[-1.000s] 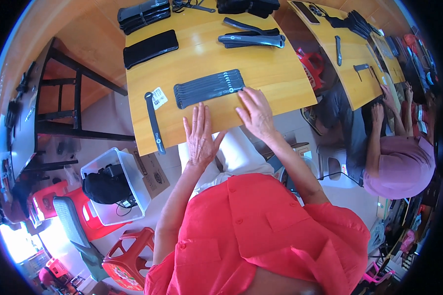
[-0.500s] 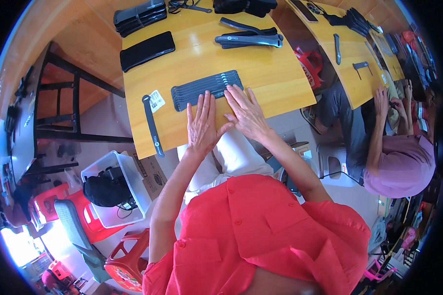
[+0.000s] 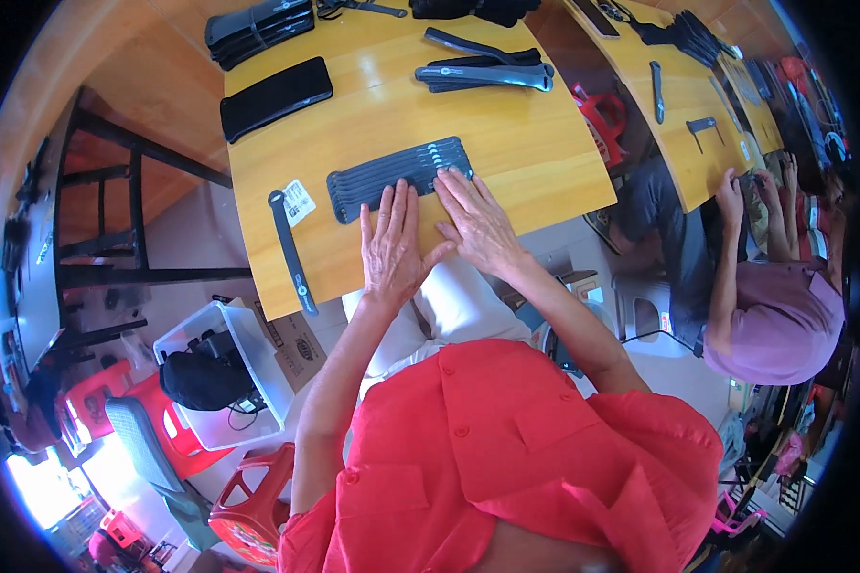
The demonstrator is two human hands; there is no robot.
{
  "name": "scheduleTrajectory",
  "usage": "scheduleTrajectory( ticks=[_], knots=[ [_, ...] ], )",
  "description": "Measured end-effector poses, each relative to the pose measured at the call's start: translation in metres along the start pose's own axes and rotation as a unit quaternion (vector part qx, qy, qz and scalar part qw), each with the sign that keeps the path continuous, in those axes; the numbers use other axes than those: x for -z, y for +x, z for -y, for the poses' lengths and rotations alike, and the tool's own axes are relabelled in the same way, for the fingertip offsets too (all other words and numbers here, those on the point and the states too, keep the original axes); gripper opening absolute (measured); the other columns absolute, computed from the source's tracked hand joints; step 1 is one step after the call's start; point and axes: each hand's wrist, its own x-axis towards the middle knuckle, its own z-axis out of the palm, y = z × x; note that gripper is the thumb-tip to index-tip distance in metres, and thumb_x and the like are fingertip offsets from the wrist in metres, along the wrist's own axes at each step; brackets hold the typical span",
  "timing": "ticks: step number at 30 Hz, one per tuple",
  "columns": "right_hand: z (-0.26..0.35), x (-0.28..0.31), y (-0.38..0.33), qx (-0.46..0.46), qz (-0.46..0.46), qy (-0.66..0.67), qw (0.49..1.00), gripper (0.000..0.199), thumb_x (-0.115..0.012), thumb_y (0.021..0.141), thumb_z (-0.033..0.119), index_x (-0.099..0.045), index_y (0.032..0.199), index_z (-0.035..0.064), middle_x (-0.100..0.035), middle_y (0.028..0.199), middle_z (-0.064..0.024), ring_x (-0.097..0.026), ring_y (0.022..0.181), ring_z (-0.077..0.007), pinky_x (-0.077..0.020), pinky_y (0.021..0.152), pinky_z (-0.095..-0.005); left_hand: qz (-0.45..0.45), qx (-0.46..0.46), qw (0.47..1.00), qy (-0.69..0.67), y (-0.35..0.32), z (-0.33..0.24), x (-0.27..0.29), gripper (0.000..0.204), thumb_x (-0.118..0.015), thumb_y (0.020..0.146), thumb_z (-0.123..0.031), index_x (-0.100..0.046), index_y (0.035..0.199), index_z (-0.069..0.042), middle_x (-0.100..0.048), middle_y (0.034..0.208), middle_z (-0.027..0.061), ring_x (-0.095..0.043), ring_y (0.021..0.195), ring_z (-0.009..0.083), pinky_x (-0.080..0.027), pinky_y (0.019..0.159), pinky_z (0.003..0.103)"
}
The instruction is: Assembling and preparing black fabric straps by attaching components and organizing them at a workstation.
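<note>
Currently, from afar, I have the left hand (image 3: 392, 250) and right hand (image 3: 480, 229) spread wide, straight fingers resting on the near side of an overlapped row of dark straps (image 3: 384, 174). It lies in from the table's (image 3: 516, 134) near edge; a single strap (image 3: 290, 250) lies along the left edge, beside a white label (image 3: 298, 202).

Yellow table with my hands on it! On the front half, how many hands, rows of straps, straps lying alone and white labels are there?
Hands: 2 (left hand, right hand)
Row of overlapping dark straps: 1
Lone dark strap: 1
White label: 1
Total: 5
</note>
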Motion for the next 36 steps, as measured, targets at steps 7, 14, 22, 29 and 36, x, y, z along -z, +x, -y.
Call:
scheduleTrajectory(
  ticks=[7,14,22,29,36],
  knots=[
    [-0.002,0.005,0.0,-0.003,0.017,0.008,1.0,0.061,-0.056,0.086,0.028,-0.034,0.133,-0.0022,-0.031,0.141,-0.0152,-0.028,0.132,-0.0291,-0.0224,0.108,-0.0454,0.005,0.009,0.999,-0.044,-0.003,0.004,0.003,0.1,-0.041,0.074,-0.072,-0.023,0.139,0.001,-0.022,0.146,0.0167,-0.021,0.135,0.0309,-0.01,0.108,0.053],
    [-0.019,0.01,0.019,-0.047,-0.036,-0.04,0.997,0.066,-0.052,0.087,0.037,-0.028,0.137,0.0031,-0.024,0.146,-0.0128,-0.026,0.133,-0.0272,-0.0216,0.107,-0.0491,-0.011,0.016,0.999,0.045,0.009,0.029,0.016,0.098,-0.042,0.076,-0.07,-0.019,0.141,0.0,-0.017,0.148,0.0156,-0.014,0.138,0.0288,-0.008,0.109,0.051],
    [-0.028,0.0,0.024,-0.005,0.017,-0.086,0.996,0.072,-0.049,0.086,0.047,-0.024,0.14,0.0076,-0.021,0.147,-0.0091,-0.022,0.135,-0.0229,-0.0163,0.108,-0.0516,0.044,0.018,0.997,0.064,0.013,0.034,0.014,0.093,-0.05,0.076,-0.064,-0.021,0.142,-0.004,-0.017,0.149,0.013,-0.014,0.138,0.0275,-0.006,0.109,0.052],
    [-0.022,0.001,0.025,-0.008,0.04,-0.088,0.995,0.071,-0.047,0.087,0.048,-0.024,0.141,0.0081,-0.02,0.148,-0.0091,-0.019,0.136,-0.0226,-0.0121,0.108,-0.0533,0.038,0.023,0.998,0.032,0.008,0.036,0.02,0.09,-0.051,0.077,-0.062,-0.025,0.14,-0.004,-0.02,0.147,0.0142,-0.017,0.137,0.0276,-0.008,0.108,0.052],
    [-0.059,0.024,0.052,-0.133,-0.15,0.275,0.94,0.02,-0.063,0.081,0.009,-0.065,0.1,0.0029,-0.061,0.099,-0.0107,-0.061,0.077,-0.0163,-0.0487,0.068,-0.0259,0.14,0.079,0.962,-0.218,-0.063,0.012,0.105,0.049,-0.07,0.074,-0.02,-0.052,0.117,-0.004,-0.052,0.12,0.0176,-0.048,0.113,0.0326,-0.035,0.096,0.044]
  ],
)
